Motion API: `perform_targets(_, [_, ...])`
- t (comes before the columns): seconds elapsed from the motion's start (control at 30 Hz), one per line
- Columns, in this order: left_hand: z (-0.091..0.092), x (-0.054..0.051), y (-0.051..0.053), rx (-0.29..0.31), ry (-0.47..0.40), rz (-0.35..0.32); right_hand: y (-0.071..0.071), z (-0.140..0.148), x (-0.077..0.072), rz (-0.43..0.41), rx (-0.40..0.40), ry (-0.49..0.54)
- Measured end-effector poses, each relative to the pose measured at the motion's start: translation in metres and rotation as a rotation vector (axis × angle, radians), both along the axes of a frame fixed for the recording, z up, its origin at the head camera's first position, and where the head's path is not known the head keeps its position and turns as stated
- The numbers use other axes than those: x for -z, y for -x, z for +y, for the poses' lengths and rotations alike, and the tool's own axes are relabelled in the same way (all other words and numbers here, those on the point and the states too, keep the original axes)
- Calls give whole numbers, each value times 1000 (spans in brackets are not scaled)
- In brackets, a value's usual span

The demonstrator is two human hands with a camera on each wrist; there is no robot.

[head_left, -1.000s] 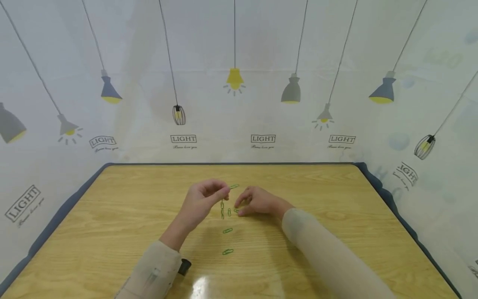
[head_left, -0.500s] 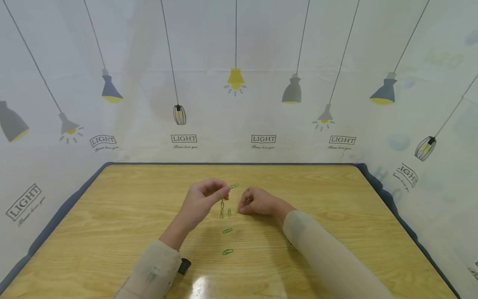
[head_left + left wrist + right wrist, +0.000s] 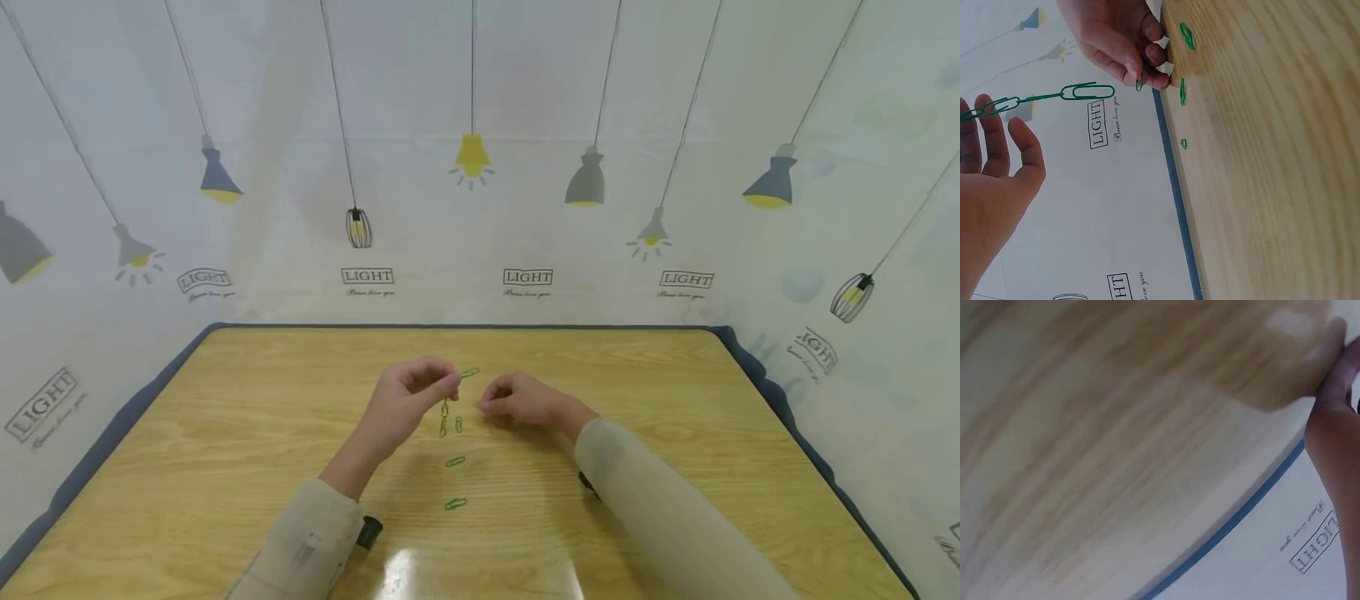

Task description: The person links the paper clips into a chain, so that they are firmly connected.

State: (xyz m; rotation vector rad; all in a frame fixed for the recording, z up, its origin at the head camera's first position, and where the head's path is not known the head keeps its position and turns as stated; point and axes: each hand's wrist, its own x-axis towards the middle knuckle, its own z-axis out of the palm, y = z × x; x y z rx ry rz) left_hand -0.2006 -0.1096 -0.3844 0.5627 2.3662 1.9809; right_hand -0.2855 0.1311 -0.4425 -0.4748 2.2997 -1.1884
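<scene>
My left hand [image 3: 405, 404] pinches a chain of linked green paper clips [image 3: 1088, 92] above the table. Part of that chain hangs below the fingers, and one clip [image 3: 469, 372] sticks out to the right past the fingertips. To its right, my right hand [image 3: 531, 402] pinches a single green paper clip [image 3: 1139, 82], lifted off the wood. The two hands are apart, and the single clip does not touch the chain. Three loose green clips lie on the table: one near the chain [image 3: 459, 424], another closer to me [image 3: 455, 461], and the nearest one [image 3: 455, 504].
The wooden table [image 3: 225, 442] has a dark blue edge [image 3: 465, 326] at the back and sides. Behind it hangs a pale cloth [image 3: 435, 233] printed with lamps. A black band [image 3: 370, 532] shows at the left sleeve.
My right hand closed its fingers on a paper clip lying on the table and raised it slightly. My left hand has kept its place with the chain.
</scene>
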Motion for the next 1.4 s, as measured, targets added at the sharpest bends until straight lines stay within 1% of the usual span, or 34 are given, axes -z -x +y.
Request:
perform_targets(0.13, [-1,0,1,-5,-9,-12,2,4,-3,-76,21,106])
perform_targets(0.23, [0,-1,1,-4,-7,-28,1,8,-7,-121,41,226])
perform_targets(0.37, [0,-2,1,6,-11,-35,-1,10,-15,-134,31,360])
perform_targets(0.43, [0,-3,1,14,-18,-28,-2,10,-19,-139,31,406])
perform_targets(0.5, [0,-3,1,20,-25,-21,-2,12,-22,-138,41,432])
perform_targets(0.6, [0,-3,1,21,-30,-15,-1,14,-26,-130,85,454])
perform_targets(0.73, [-1,-3,1,19,-31,-9,1,16,-28,-112,148,494])
perform_targets(0.9, [-1,-2,2,22,-32,-12,1,18,-30,-98,190,555])
perform_targets(1.03, [-1,-4,3,28,-31,-17,-1,19,-37,-101,197,593])
perform_targets(1.2, [-1,-6,3,29,-26,-19,-4,17,-49,-103,183,638])
perform_targets(1.33, [-1,-7,4,27,-25,-19,-8,14,-57,-110,185,700])
perform_targets(1.4, [-2,-6,5,25,-24,-16,-11,12,-59,-100,182,733])
